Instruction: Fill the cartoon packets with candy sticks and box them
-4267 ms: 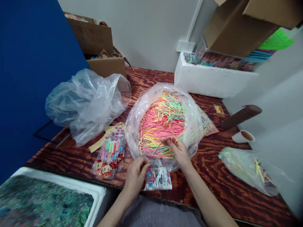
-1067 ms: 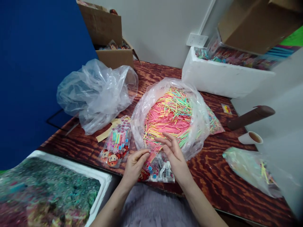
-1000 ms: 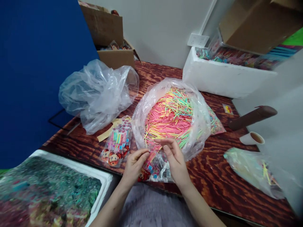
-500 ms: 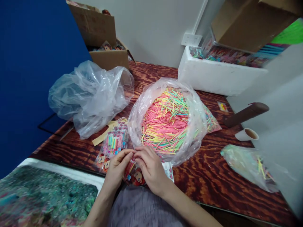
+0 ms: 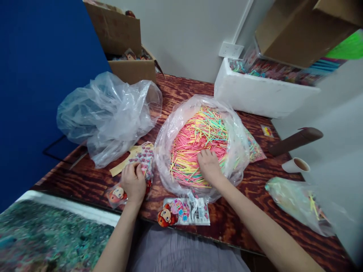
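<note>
My left hand (image 5: 134,184) is closed over the small printed packets (image 5: 117,195) left of the big bag; what its fingers hold, if anything, is hidden. Inside the wide clear plastic bag (image 5: 163,147), my right hand (image 5: 209,166) rests on the heap of thin pink, yellow and green sticks (image 5: 185,139), fingers curled down into them. Whether it grips any sticks cannot be made out. A flat printed packet with a cartoon face (image 5: 177,212) lies at the table's front edge, between my arms.
Crumpled clear plastic (image 5: 113,109) lies at left, before a cardboard box (image 5: 132,71). A white foam box (image 5: 255,92) stands behind. On the right are a brown cylinder (image 5: 297,140), a paper cup (image 5: 295,165) and a bag of sticks (image 5: 297,204). The table (image 5: 255,189) is wood-patterned.
My hands have parted from the packet they held together near my lap. The left moved onto the packets at left; the right moved up into the sticks. The cartoon packet at the front edge is now uncovered.
</note>
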The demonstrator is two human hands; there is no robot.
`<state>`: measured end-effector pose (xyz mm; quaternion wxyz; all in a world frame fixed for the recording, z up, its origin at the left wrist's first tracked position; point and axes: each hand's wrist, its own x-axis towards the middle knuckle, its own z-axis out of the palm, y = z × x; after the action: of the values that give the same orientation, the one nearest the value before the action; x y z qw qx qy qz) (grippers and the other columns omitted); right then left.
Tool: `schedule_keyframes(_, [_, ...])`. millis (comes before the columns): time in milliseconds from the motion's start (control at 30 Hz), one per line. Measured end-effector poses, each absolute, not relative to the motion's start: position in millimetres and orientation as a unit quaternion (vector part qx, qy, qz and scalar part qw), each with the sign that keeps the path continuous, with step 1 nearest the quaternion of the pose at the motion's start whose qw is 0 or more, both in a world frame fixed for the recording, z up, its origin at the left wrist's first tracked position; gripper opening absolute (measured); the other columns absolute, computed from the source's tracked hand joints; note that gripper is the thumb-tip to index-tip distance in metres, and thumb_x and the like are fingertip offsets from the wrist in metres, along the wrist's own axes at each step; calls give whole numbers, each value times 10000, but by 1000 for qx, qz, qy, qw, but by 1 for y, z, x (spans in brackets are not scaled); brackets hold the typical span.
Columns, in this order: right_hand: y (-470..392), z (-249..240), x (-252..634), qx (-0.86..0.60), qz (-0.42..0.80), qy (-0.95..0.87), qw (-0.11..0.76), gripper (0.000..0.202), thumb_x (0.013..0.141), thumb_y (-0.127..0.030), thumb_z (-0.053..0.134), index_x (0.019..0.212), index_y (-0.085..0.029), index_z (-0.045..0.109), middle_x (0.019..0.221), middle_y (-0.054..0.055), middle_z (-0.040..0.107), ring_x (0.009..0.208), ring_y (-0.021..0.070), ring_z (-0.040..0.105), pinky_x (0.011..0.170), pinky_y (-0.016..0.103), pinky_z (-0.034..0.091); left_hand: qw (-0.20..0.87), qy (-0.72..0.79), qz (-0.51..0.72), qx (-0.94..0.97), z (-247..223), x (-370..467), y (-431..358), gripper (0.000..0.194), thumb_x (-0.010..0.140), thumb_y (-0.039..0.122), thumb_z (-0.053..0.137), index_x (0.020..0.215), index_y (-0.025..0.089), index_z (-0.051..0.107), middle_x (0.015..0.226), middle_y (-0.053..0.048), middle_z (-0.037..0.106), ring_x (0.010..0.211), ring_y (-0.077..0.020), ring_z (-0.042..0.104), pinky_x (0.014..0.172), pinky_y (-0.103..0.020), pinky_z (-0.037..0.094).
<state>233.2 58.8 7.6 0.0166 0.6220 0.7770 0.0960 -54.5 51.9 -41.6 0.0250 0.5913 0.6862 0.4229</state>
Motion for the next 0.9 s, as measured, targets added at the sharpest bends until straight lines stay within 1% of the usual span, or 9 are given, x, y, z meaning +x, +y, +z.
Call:
schedule_keyframes(100, [61,8,228,575,115,808,47,198,856,-66,458,943,-106,631,953,173,612,911,301,482,752,406,339,0,686,400,608,-46,-51,61,250,946,317,423,924,167,622,911,-92,646,915,-246,582,857,-366,434])
schedule_keyframes(233, [62,2,225,573,117,810,48,232,878,-55,413,946,-103,630,926,173,617,875,298,490,749,406,337,16,686,404,604,-37,-51,61,275,957,327,393,956,171,620,946,-92,649,951,-249,588,875,-365,436])
schedule_keyframes(300, [63,-2,228,582,113,804,40,232,880,-55,411,957,-106,624,930,172,615,868,294,493,741,398,334,25,682,391,617,-33,-54,54,309,961,355,379,1025,170,617,982,-99,653,979,-259,587,893,-383,433])
schedule_keyframes(367, [62,-5,231,587,110,801,36,222,881,-59,415,962,-107,615,926,168,610,859,290,495,734,391,330,26,674,356,647,-32,-60,44,375,951,408,400,1172,163,578,1084,-124,645,1053,-284,569,931,-418,417])
schedule_keyframes(467, [61,-5,239,595,109,796,22,191,866,-68,441,973,-106,594,933,159,604,864,286,496,739,380,324,22,642,273,716,-33,-73,27,697,862,530,533,1430,163,364,1355,-179,521,1260,-341,456,1047,-495,328])
schedule_keyframes(567, [60,-4,247,606,99,790,-12,194,844,-64,454,995,-108,567,949,152,606,878,278,500,756,366,324,22,616,201,761,-37,-84,13,958,780,590,613,1520,180,163,1511,-194,353,1384,-366,322,1125,-556,194])
schedule_keyframes(633, [62,-4,252,613,81,785,-43,188,847,-59,432,975,-120,556,929,142,610,860,263,504,758,353,328,15,626,183,758,-38,-87,9,962,794,572,603,1529,171,128,1529,-202,324,1385,-372,322,1124,-568,191])
schedule_keyframes(767, [69,-3,257,632,2,762,-142,175,874,-88,374,875,-173,527,827,92,597,763,229,499,701,323,338,-6,670,211,712,-36,-81,12,813,862,500,540,1511,132,218,1465,-216,408,1266,-380,443,1019,-502,371])
schedule_keyframes(900, [78,2,262,623,-157,716,-273,127,828,-139,407,799,-209,509,812,53,590,741,205,513,679,300,369,-28,692,274,668,-39,-70,22,653,905,405,492,1468,123,321,1433,-216,422,1280,-369,426,1026,-483,377])
